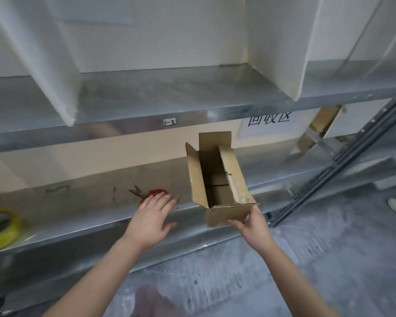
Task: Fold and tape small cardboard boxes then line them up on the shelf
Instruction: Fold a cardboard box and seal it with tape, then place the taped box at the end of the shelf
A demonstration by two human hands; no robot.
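The right hand (254,225) grips the box (217,179) by its near end, thumb on the front face. The box is just off the frame's middle toward 4 o'clock, over the front edge of the lower shelf (89,202). It tilts away, its mouth open and its flaps standing up. At the box's 9 o'clock the left hand (151,218) is spread wide and holds nothing. Red-handled scissors (151,193) lie on the shelf at that hand's 12 o'clock, partly behind its fingertips. A yellow tape roll (0,227) sits at the frame's 9 o'clock edge. White cartons (279,30) stand on the upper shelf (169,92) at 12 o'clock.
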